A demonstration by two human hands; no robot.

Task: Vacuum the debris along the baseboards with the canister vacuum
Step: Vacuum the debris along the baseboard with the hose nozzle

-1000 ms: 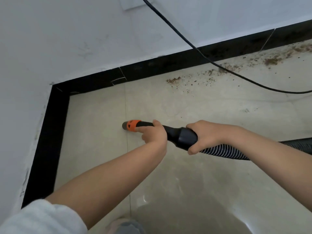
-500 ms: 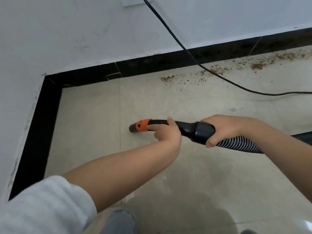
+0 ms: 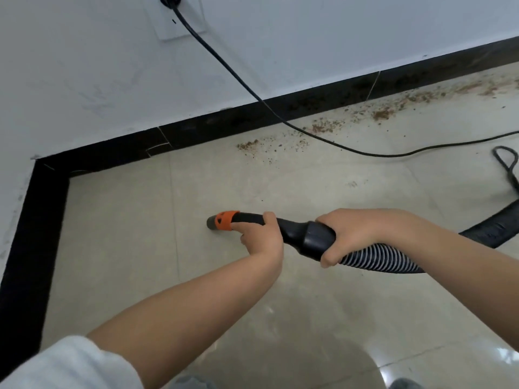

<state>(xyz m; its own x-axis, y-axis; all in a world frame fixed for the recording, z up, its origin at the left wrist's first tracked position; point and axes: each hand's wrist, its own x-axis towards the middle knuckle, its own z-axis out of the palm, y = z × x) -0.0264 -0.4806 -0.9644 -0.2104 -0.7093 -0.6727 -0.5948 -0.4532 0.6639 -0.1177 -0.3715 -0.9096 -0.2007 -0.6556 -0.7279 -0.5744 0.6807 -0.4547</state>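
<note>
A black vacuum nozzle with an orange collar point(image 3: 223, 220) rests its tip on the beige floor tile, pointing left. My left hand point(image 3: 261, 234) grips the nozzle just behind the orange collar. My right hand point(image 3: 354, 234) holds the thick black cuff where the ribbed hose point(image 3: 373, 258) begins. Brown debris point(image 3: 323, 129) lies scattered along the black baseboard point(image 3: 224, 122) at the far wall, thicker toward the upper right. The nozzle tip is well short of the debris. The canister itself is out of view.
A black power cord point(image 3: 238, 77) runs from a wall outlet point(image 3: 179, 18) down across the debris strip and off to the right. A cord loop point(image 3: 508, 161) lies at the right edge. A second baseboard point(image 3: 31, 237) runs down the left wall, meeting the other at a corner.
The nozzle and both hands have shifted right, away from the corner, and the view has tilted up, bringing the wall outlet and more of the debris strip into sight.
</note>
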